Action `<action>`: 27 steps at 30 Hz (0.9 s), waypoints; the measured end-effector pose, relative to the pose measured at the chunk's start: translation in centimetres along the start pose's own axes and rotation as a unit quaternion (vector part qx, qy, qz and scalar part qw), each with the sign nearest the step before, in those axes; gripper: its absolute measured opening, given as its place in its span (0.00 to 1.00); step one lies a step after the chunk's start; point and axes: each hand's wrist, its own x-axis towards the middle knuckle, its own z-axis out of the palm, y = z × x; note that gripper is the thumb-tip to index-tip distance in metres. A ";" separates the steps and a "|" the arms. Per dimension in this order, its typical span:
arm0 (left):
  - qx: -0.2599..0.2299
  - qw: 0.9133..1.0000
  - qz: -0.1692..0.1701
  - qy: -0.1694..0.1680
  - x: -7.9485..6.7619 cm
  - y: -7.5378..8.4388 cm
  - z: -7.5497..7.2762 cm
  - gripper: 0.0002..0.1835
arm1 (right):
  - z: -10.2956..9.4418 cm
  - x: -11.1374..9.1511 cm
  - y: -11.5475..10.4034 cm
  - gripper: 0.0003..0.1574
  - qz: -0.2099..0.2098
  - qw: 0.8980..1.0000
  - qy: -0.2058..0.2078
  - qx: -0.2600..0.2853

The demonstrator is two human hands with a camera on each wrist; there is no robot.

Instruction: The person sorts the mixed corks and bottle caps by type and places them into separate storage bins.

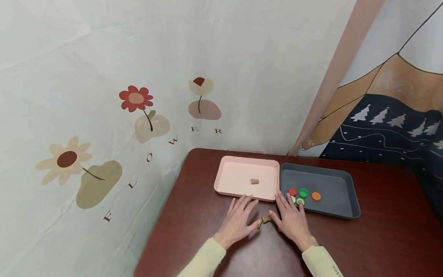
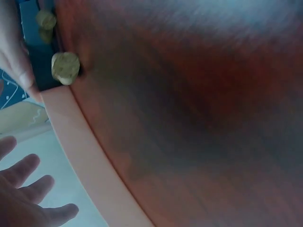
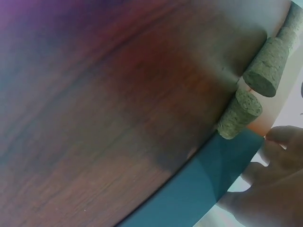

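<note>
My left hand [image 1: 238, 219] is spread flat, palm down, in front of the pink tray [image 1: 219, 189], with its fingertips by the near rim. My right hand [image 1: 293, 221] also has its fingers extended, reaching toward the near left corner of the dark grey tray [image 1: 353, 207]. Small tapered corks lie on the table between the two thumbs: one cork [image 1: 266, 219] by the right thumb, another [image 1: 259, 224] by the left thumb. In the right wrist view, two corks [image 3: 266, 68] [image 3: 240, 113] show up close. A further cork [image 1: 254, 181] lies inside the pink tray.
In the grey tray are a red cap [image 1: 292, 191], a green cap [image 1: 303, 193], an orange cap [image 1: 316, 196], and a light green cap [image 1: 300, 202] and a white one partly behind my right fingers. The trays stand side by side on the dark red table [image 1: 391, 231], before a printed curtain [image 1: 263, 77].
</note>
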 end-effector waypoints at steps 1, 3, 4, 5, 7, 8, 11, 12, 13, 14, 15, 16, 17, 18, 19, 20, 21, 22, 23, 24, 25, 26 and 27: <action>0.001 1.000 0.003 -0.002 -0.2 0.1 0.1 0.36 | -0.1 0.0 0.0 0.47 0.002 1.000 0.002 0.005; 0.000 1.000 0.007 -0.006 -0.5 0.3 0.4 0.37 | -0.2 -0.1 0.2 0.46 0.004 1.000 0.005 0.010; 0.001 1.000 0.007 -0.009 -0.7 0.3 0.4 0.37 | -0.2 -0.1 0.2 0.45 0.005 1.000 0.007 0.010; 0.003 1.000 0.006 -0.014 -0.8 0.4 0.4 0.37 | -0.3 -0.1 0.2 0.44 0.006 1.000 0.007 0.008; 0.004 1.000 0.001 -0.027 -1.0 0.5 0.4 0.38 | -0.3 -0.1 0.4 0.43 0.006 1.000 0.009 0.002; 0.004 0.999 -0.003 -0.036 -1.1 0.6 0.4 0.39 | -0.3 -0.1 0.5 0.43 0.005 1.000 0.010 -0.001; 0.002 0.998 -0.015 -0.063 -1.4 0.8 0.4 0.39 | -0.3 -0.2 0.6 0.41 0.003 1.000 0.013 -0.007; 0.000 0.997 -0.018 -0.069 -1.4 0.8 0.4 0.39 | -0.3 -0.2 0.6 0.41 0.001 1.000 0.016 -0.007; -0.001 0.997 -0.020 -0.075 -1.4 0.8 0.4 0.39 | -0.3 -0.2 0.7 0.41 0.000 1.000 0.018 -0.006; -0.001 0.996 -0.021 -0.082 -1.4 0.9 0.5 0.39 | -0.3 -0.2 0.7 0.41 -0.001 1.000 0.019 -0.006; -0.001 0.996 -0.020 -0.086 -1.3 0.9 0.5 0.39 | -0.3 -0.2 0.8 0.41 -0.002 1.000 0.022 -0.005; -0.001 0.996 -0.019 -0.090 -1.3 1.0 0.5 0.37 | -0.4 -0.3 0.8 0.41 -0.002 1.000 0.022 -0.005; 0.002 0.996 -0.016 -0.091 -1.3 1.0 0.6 0.36 | -0.3 -0.3 0.8 0.41 -0.003 1.000 0.022 -0.005; 0.005 0.996 -0.013 -0.093 -1.2 1.1 0.6 0.35 | -0.3 -0.3 0.8 0.41 -0.002 1.000 0.021 -0.004; 0.008 0.995 -0.011 -0.096 -1.2 1.1 0.7 0.34 | -0.2 -0.3 0.8 0.41 -0.003 1.000 0.020 -0.004; 0.010 0.995 -0.008 -0.097 -1.1 1.1 0.7 0.33 | -0.2 -0.3 0.8 0.41 -0.003 1.000 0.019 -0.005; 0.013 0.995 -0.005 -0.099 -1.1 1.2 0.7 0.31 | -0.2 -0.3 0.8 0.41 -0.004 1.000 0.018 -0.006; 0.015 0.995 -0.002 -0.099 -1.1 1.2 0.8 0.30 | -0.1 -0.4 0.8 0.42 -0.005 1.000 0.018 -0.007; 0.016 0.995 0.000 -0.101 -1.0 1.2 0.7 0.30 | -0.1 -0.4 0.8 0.42 -0.006 1.000 0.018 -0.007; 0.016 0.995 0.001 -0.103 -0.9 1.3 0.7 0.29 | -0.1 -0.4 0.8 0.42 -0.007 1.000 0.020 -0.007; 0.017 0.995 0.003 -0.103 -0.9 1.3 0.7 0.28 | -0.1 -0.4 0.8 0.42 -0.008 1.000 0.020 -0.008; 0.021 0.995 0.005 -0.102 -0.8 1.3 0.7 0.28 | 0.0 -0.4 0.8 0.42 -0.009 1.000 0.021 -0.008; 0.023 0.994 0.007 -0.102 -0.7 1.3 0.7 0.28 | 0.0 -0.4 0.8 0.42 -0.009 1.000 0.021 -0.009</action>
